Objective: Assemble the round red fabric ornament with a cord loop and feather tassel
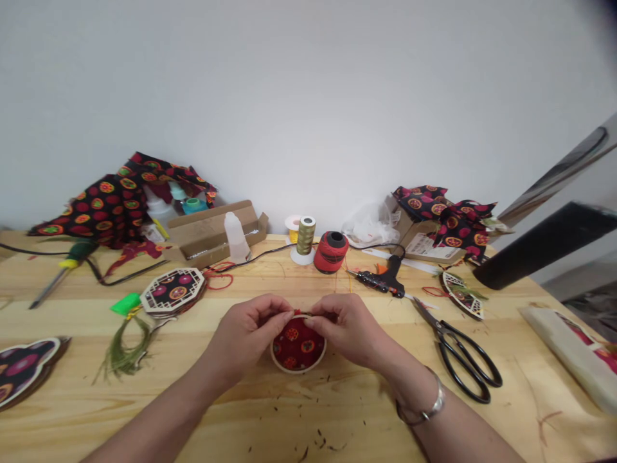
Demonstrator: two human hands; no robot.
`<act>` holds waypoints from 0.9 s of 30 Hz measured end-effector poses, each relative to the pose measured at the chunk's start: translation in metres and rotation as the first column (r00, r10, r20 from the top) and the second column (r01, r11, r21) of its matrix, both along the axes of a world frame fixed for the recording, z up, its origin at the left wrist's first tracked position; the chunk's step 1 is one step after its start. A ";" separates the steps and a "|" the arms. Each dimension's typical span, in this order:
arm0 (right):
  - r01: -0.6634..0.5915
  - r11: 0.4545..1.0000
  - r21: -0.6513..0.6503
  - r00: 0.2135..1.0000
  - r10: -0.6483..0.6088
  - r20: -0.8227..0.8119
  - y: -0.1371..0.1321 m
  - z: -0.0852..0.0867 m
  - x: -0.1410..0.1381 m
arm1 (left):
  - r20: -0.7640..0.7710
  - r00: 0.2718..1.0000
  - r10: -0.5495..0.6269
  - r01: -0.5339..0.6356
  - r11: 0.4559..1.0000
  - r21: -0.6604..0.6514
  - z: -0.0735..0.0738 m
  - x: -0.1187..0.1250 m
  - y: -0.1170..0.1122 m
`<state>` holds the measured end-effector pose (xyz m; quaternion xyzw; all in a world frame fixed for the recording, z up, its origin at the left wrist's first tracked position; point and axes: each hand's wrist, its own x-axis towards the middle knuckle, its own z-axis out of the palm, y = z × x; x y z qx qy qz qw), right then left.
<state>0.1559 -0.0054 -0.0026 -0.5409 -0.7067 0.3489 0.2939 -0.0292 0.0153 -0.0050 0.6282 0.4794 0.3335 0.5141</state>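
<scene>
A small round ornament (297, 347) with a pale rim and dark red patterned fabric lies on the wooden table (308, 418) in front of me. My left hand (250, 331) pinches its top edge from the left. From the right, my right hand (348, 331) pinches the same spot, fingertips almost touching the left ones. A short bit of red thread (297, 312) shows between the fingertips. Both hands are closed. A silver bracelet (430, 406) is on my right wrist.
Black scissors (463, 354) lie to the right, a black glue gun (383, 280) behind them. A red thread spool (331, 251) and an olive spool (305, 236) stand at the back. An octagonal fabric ornament (173, 290) and a green tassel (126, 344) lie left, with a screwdriver (62, 270) and patterned fabric (116, 202).
</scene>
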 end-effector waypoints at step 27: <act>0.019 1.000 -0.008 0.999 -0.019 -0.033 0.002 0.004 0.000 | -0.057 0.998 0.000 0.004 0.997 0.077 0.005 -0.001 -0.001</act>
